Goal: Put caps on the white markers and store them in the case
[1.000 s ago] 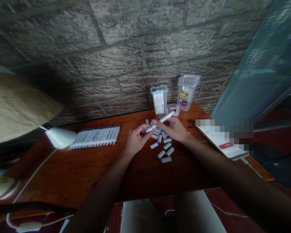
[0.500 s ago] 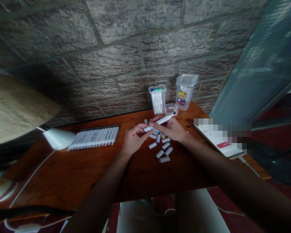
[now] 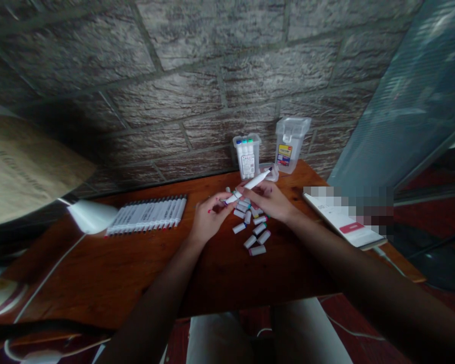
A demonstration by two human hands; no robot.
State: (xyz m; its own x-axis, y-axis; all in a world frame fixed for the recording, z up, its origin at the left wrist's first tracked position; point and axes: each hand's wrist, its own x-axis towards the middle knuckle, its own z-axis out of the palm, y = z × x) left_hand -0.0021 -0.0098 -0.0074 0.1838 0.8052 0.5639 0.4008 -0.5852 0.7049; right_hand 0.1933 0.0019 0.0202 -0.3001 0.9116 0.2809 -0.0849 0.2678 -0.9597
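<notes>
A white marker (image 3: 255, 181) slants up to the right between my hands, its dark tip uncovered at the upper end. My right hand (image 3: 270, 201) is closed around the barrel. My left hand (image 3: 208, 216) pinches a white marker cap (image 3: 231, 198) at the lower end, in line with the barrel; whether the two are joined is hidden by the fingers. Under and in front of my hands, several loose white caps (image 3: 257, 250) with coloured ends lie scattered on the wooden table (image 3: 144, 273). Red ink spots mark my left hand.
A row of white markers (image 3: 147, 215) lies at the left. A clear case with markers (image 3: 247, 157) and another clear case (image 3: 291, 141) stand by the stone wall. A tablet (image 3: 345, 220) lies right, a white lamp-like cone (image 3: 93, 217) and paper bag (image 3: 26, 172) left.
The marker's dark tip has tilted higher and slightly left. Its barrel now lines up with the cap in my left hand. Both hands stay in nearly the same place.
</notes>
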